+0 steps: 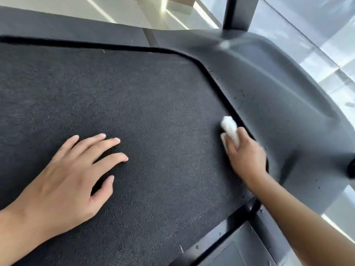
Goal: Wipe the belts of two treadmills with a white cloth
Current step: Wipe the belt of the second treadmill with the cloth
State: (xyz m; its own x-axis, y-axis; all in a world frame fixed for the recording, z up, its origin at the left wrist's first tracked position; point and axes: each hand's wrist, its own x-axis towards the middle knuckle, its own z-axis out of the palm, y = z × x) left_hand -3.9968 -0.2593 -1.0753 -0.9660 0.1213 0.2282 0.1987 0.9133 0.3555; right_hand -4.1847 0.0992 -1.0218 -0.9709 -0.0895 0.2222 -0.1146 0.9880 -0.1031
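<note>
Pale floor (134, 14) and glazing (307, 45) border the dark treadmill that fills the view. Belt (144, 112): black, fine-textured, occupying the centre and left of the frame, bounded at its far and right sides by a black gap that curves round one corner. Cloth (229, 129): white, bunched into a small wad, lying on the belt at its right edge, just beside the curved gap; part of it protrudes beyond the fingertips, the rest is covered by the hand. Right hand (245, 156): placed over the cloth at the belt's right edge, fingers together and curled down onto the wad, pressing it to the belt; the forearm runs off to the lower right corner. The hand is slightly blurred. Left hand (63, 179): resting on the belt, well apart from the cloth, on the left half of the belt; fingers straight and spread apart, thumb out to the side, holding nothing. Cover (278, 89): grey moulded housing just beyond the gap to the right of the belt, speckled with small dark specks. Post (241, 12): dark upright rising from the cover at the belt's far right corner.
</note>
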